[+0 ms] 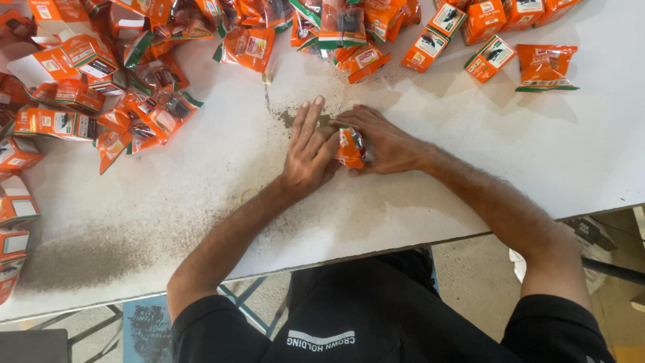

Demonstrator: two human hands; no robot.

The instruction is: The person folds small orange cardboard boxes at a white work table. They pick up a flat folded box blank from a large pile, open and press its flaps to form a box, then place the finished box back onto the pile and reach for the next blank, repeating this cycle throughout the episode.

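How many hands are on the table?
2: the left hand lies flat on the white table, and the right hand beside it presses an orange packet.

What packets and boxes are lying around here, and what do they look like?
Small orange packet: between both hands, crumpled.
Orange pouches: heaped at far left, green-edged.
Orange boxes: left table edge, white panels.
Orange pouch: far right, lying flat.
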